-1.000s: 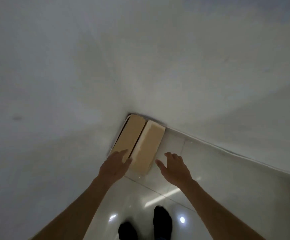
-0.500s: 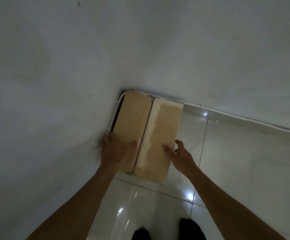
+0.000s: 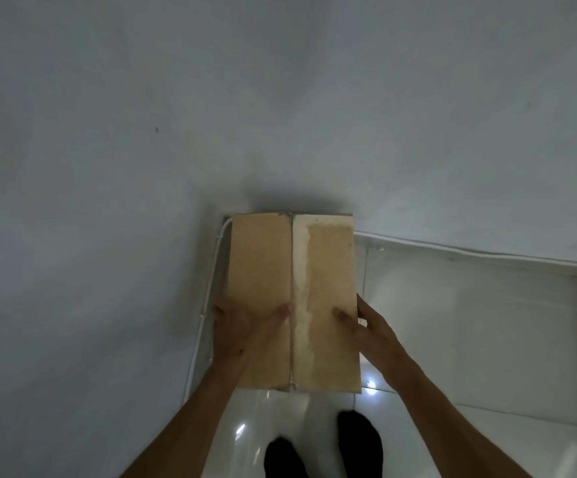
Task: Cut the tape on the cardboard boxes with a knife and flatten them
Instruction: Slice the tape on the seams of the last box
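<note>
Head view, looking down into a room corner. A closed cardboard box (image 3: 292,301) stands in the corner where two pale walls (image 3: 107,167) meet, its top flaps meeting along a central seam (image 3: 292,288); a pale strip, apparently tape residue (image 3: 303,305), runs just right of the seam. The left hand (image 3: 242,327) holds the box's left side: its thumb lies on the top face with the tip at the seam, while its fingers curl over the left edge. The right hand (image 3: 369,331) holds the right side likewise, thumb on top near the pale strip, fingers curled round the right edge. Each grip spans only its own half of the top. Whether the box rests on the glossy tiled floor (image 3: 487,339) or is lifted cannot be told. Two dark feet (image 3: 321,446) stand below the box.
</note>
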`<state>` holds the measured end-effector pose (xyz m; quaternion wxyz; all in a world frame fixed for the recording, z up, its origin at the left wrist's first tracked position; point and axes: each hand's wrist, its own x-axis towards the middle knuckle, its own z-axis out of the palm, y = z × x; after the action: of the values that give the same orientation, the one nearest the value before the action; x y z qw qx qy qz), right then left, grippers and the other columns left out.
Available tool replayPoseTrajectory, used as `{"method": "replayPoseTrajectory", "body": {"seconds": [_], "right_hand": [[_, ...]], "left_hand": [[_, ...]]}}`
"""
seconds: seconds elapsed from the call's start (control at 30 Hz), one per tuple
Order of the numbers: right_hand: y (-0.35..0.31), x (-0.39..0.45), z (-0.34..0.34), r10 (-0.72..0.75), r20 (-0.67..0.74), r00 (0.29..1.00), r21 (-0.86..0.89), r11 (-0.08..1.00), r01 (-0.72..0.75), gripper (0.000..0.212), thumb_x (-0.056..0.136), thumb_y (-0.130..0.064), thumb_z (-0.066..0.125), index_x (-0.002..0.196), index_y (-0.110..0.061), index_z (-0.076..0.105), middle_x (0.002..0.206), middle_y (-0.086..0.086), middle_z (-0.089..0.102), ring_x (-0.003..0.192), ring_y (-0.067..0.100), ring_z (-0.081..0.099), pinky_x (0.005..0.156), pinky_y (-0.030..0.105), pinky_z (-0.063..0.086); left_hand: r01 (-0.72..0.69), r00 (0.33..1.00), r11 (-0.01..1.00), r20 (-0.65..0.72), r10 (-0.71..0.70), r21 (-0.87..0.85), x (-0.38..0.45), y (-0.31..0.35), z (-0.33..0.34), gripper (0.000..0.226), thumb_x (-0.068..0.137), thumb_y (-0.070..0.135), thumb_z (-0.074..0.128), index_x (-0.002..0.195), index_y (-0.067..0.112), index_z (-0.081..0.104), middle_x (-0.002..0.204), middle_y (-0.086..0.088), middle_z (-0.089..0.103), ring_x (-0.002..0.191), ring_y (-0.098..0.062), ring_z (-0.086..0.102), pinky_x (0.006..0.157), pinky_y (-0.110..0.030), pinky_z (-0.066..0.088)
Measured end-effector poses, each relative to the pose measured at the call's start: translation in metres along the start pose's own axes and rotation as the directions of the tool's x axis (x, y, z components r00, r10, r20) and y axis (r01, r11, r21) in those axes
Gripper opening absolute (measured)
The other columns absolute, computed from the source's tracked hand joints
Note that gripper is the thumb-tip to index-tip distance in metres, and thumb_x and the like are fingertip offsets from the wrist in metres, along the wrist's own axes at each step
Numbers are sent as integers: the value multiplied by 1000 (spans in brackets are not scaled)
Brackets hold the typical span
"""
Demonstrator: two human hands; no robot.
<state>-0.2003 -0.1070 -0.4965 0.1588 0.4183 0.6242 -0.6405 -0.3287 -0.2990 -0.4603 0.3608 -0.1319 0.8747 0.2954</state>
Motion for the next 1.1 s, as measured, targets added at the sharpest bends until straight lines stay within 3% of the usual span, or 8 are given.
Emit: {"method": "replayPoseTrajectory", "body": {"seconds": [0.13,0.33,0.5,0.6,0.8,0.93,1.0,1.1], "right_hand": [[-66,-91,-21,-81,-64,995,8,997,81,50,91,-58,68,139,-52,55,124,-22,68,106,5,70,90,33,59],[-155,-233,-65,-109,-209,972,68,990,126,49,96,-75,41,124,-46,70,118,-19,72,109,7,68,98,37,54],[-220,-347,-108,-239,-337,911,85,956,282,34,99,-65,51,104,-37,71,107,-11,72,103,11,69,85,30,54],[-237,-409,-139,-289,-351,891,96,935,341,38,98,-68,50,102,-35,69,109,-12,72,105,9,69,90,34,55],[-230,-522,-221,-390,-412,823,118,873,473,30,103,-54,53,95,-28,65,108,-23,69,101,7,62,85,27,45],[-196,-590,-286,-445,-408,797,107,844,526,30,94,-65,56,112,-44,65,135,-20,58,130,3,49,103,33,41],[-175,-627,-322,-444,-399,802,69,858,510,39,93,-68,53,126,-47,57,141,-18,47,133,5,39,105,35,35],[-144,-677,-374,-351,-377,857,95,906,413,82,85,-75,48,155,-38,24,141,-8,41,124,12,39,101,35,35]], "left_hand": [[-51,999,999,-18,51,-13,-81,39,-47,136,50,79,86,148,15,16,143,-6,36,132,-34,48,103,-48,48],[-116,993,993,-7,116,28,-209,108,-123,147,36,92,78,148,21,12,143,-6,31,131,-34,48,104,-53,48],[-207,978,978,-14,207,4,-329,171,-171,157,36,91,78,154,16,5,154,-10,25,138,-37,43,109,-52,45],[-273,962,962,-18,272,-8,-395,201,-183,155,48,83,84,156,10,1,159,-14,21,140,-38,40,109,-49,42],[-417,909,909,-3,417,24,-517,244,-172,158,39,93,77,154,12,7,158,-13,26,139,-39,42,111,-58,41],[-514,858,858,21,513,7,-605,255,-136,153,45,91,77,155,12,6,159,-12,26,139,-36,42,113,-55,41],[-551,833,834,46,551,-12,-647,255,-108,153,46,91,77,155,10,7,159,-13,27,139,-36,42,113,-53,40],[-585,805,810,101,585,-37,-703,256,-59,156,42,95,74,154,9,9,156,-13,31,137,-35,45,112,-50,42]]}}
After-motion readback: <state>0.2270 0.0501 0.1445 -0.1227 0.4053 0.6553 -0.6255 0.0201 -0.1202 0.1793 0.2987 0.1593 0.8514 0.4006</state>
